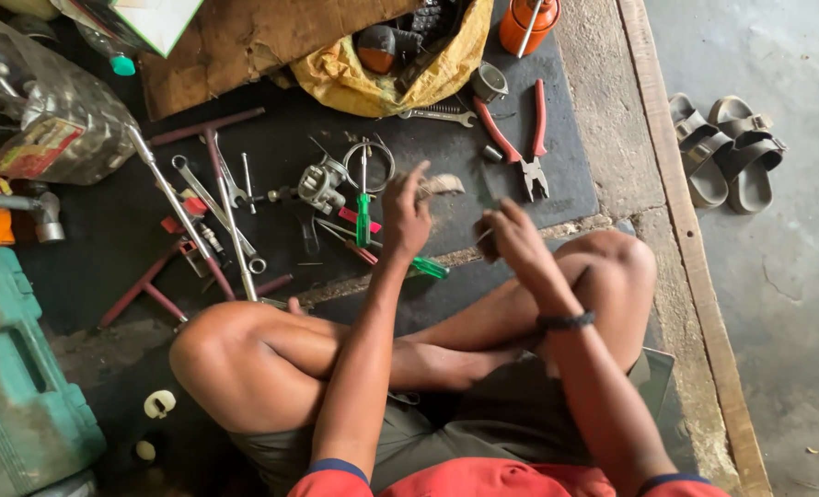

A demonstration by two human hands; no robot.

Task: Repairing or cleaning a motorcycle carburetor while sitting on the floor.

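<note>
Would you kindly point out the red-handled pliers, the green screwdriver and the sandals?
Red-handled pliers [531,147]: head view, near the pivot.
Green screwdriver [363,219]: head view, on the handle.
Sandals [727,147]: head view, on the straps.

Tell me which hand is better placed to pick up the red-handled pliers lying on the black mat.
Probably the right hand. It sits nearer the red-handled pliers on the black rubber mat; the left hand is further away, holding a small pale brush. The right also pinches something thin, though.

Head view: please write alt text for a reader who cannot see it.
A person sits cross-legged on a dark mat, the left hand holding a small brush and the right hand pinching a thin metal piece. Spread in front are wrenches, green-handled screwdrivers and red-handled pliers; sandals lie on the concrete.
</note>
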